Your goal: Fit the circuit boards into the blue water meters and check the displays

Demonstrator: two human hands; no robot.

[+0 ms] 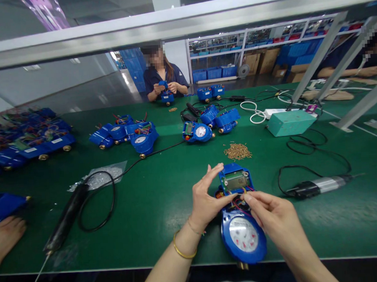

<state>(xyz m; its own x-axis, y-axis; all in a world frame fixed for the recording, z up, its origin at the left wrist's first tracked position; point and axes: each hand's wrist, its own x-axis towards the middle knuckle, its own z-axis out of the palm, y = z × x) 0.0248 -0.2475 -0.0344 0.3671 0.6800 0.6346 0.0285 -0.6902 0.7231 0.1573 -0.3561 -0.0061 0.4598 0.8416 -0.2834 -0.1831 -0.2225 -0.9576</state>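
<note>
Pinching thin wires (239, 203) in the open middle of a blue water meter (244, 235), close against the near edge of the table (161, 226).
Lying face up, long axis running away from the near edge, with round dial nearest and LCD display (236, 182) farthest; the wires between, directly under the fingertips of both hands. Right hand (271, 212) coming in low from the right, thumb and index pressed together on the wires; left hand (205, 197) spread wide, thumb across to the wires, index up beside the display; cannot tell if pressing. Farther, toward the right edge, an electric screwdriver (320, 186); beyond, a pile of brass-coloured screws (238, 151).
</note>
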